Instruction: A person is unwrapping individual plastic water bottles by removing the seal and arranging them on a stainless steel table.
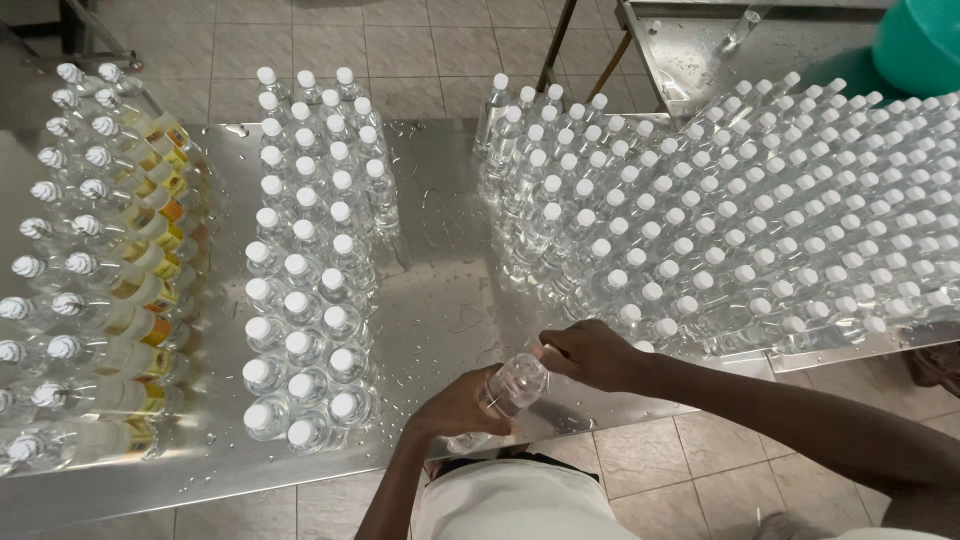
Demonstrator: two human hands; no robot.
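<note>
My left hand [455, 405] grips the body of a small clear plastic bottle [512, 385], held tilted over the near edge of the wet steel table [440, 300]. My right hand [590, 352] closes over the bottle's top end, hiding its cap. Just beyond my right hand stands a large block of upright white-capped clear bottles [740, 210]. To the left of my hands stands a narrower block of the same capped bottles [310, 260] in three rows.
At the far left, labelled bottles with yellow and orange labels [110, 270] lie or lean in rows. A second steel surface [700, 50] and a green tub [920, 40] sit at the back right. Tiled floor shows below the table edge.
</note>
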